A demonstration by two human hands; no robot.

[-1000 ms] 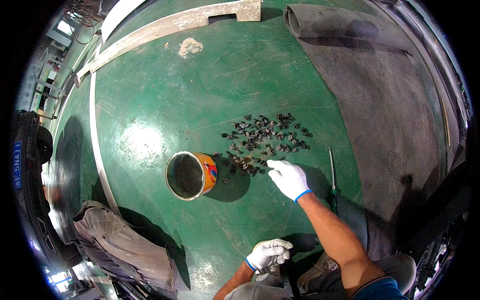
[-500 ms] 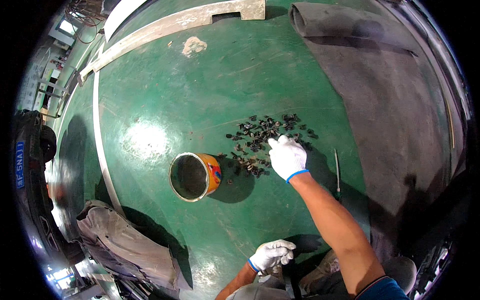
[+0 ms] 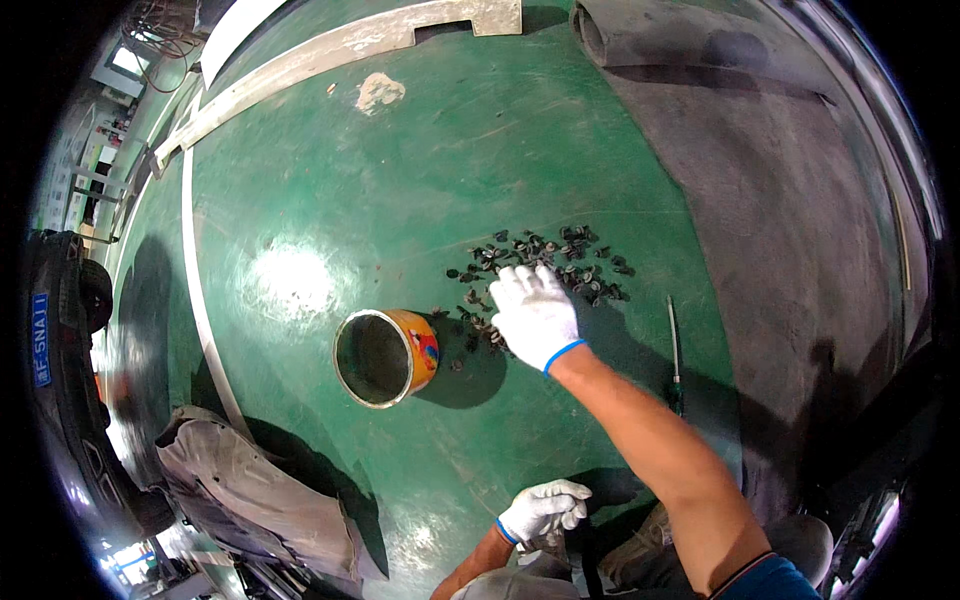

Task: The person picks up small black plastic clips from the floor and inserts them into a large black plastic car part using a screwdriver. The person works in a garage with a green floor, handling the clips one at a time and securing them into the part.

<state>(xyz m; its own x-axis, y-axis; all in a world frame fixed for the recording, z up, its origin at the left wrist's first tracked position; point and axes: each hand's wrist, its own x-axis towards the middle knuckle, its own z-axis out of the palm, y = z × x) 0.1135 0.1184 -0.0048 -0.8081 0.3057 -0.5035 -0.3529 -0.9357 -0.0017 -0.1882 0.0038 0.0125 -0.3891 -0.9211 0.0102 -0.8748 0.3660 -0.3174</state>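
Observation:
Over a scattered pile of small black and brown clips or fasteners [image 3: 575, 245] on the green floor, my right hand [image 3: 536, 315] reaches in a white knitted glove with a blue cuff. Its fingers lie stretched out on the near side of the pile, and the palm hides some pieces. My left hand [image 3: 545, 508], gloved the same way, rests low in the view near my knee. Its fingers are loosely curled in and nothing shows in them. To the left of the pile stands an orange bucket [image 3: 425, 350] with a dark inside, tilted in view toward me.
A screwdriver [image 3: 675, 350] lies right of my right arm. Beyond it spreads a dark grey mat [image 3: 760, 220] with a rolled far end. At lower left is a worn grey cloth-like cover [image 3: 255, 480]. A long pale beam [image 3: 330, 60] lies far off; a dark car [image 3: 70, 380] stands left.
My right hand has moved left and a little nearer over the pile, and its bent fingers have spread out. My left hand has stayed in place.

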